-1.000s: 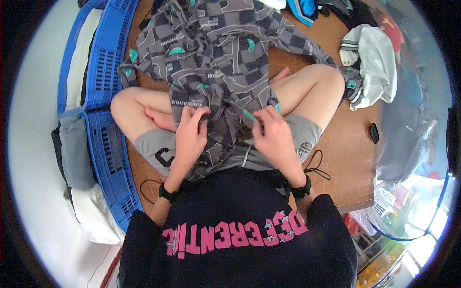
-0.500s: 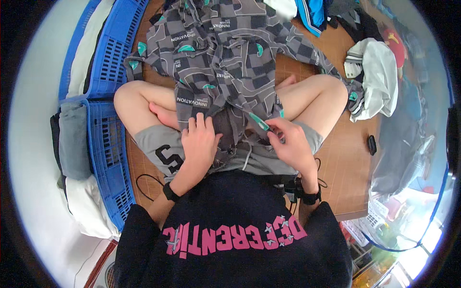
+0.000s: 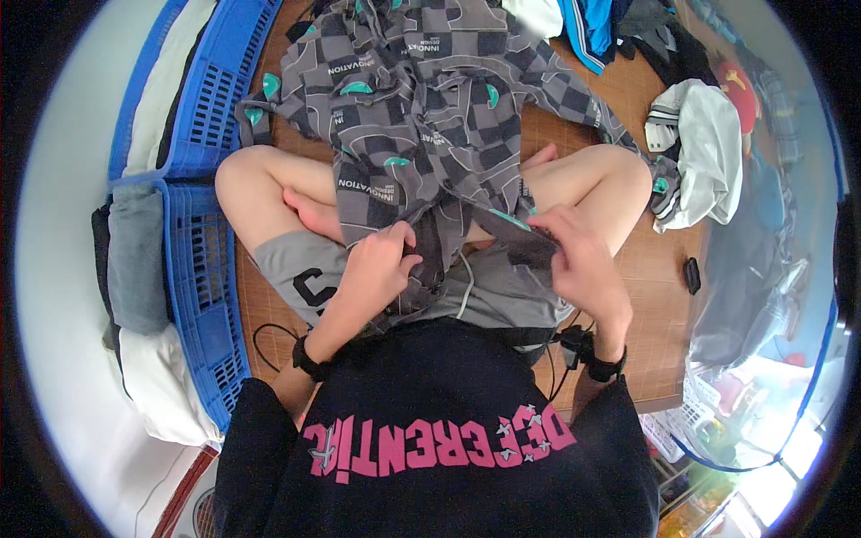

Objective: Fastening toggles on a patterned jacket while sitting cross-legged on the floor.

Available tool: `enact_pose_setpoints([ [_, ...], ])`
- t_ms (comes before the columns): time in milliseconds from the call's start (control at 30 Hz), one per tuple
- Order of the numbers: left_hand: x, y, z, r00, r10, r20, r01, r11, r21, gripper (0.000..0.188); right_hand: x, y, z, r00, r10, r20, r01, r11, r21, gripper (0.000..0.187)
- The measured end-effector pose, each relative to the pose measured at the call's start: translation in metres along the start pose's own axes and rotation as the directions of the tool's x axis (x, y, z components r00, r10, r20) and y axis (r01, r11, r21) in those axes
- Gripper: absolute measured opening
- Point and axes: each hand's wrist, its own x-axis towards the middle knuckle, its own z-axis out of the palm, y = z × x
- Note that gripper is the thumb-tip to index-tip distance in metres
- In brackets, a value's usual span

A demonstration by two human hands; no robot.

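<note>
One checked shirt [image 3: 466, 108] runs lengthwise away, hem [image 3: 357, 226] nearest, left hand [image 3: 377, 271] and right hand [image 3: 585, 264] both gripping it.

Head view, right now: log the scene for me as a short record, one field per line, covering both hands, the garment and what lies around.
Left hand: at the hem of the checkered garment; how firmly the left hand grips is unclear
Right hand: the right hand holds a lower front edge out to the right, fingers by a teal patch
Garment state: spread out, long-sleeved, lower end at the lap
Left side: blue baskets
Right side: white garment, small black object on brown floor
</note>
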Motion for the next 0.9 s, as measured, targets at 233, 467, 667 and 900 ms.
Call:
enact_pose_setpoints([
  [233,-0.003,0.002,-0.008,0.985,0.126,-0.117,-0.109,0.984,0.141,0.028,-0.001,0.001,-0.039,0.989,0.13,-0.064,-0.144,0.936,-0.322,0.02],
  [467,-0.005,-0.009,0.005,0.979,0.186,-0.082,-0.175,0.977,0.125,0.03,0.012,-0.009,-0.048,0.987,-0.158,-0.007,0.128,0.827,-0.547,0.034],
  [667,0.005,-0.004,-0.013,0.989,0.144,0.007,-0.141,0.975,-0.172,0.019,-0.016,-0.002,0.012,0.984,0.135,0.116,-0.089,0.938,-0.334,0.041],
  [900,0.006,-0.004,0.005,0.997,0.076,0.014,-0.059,0.875,-0.48,0.019,-0.002,-0.022,0.069,0.98,0.143,-0.135,-0.192,0.844,-0.501,0.033],
])
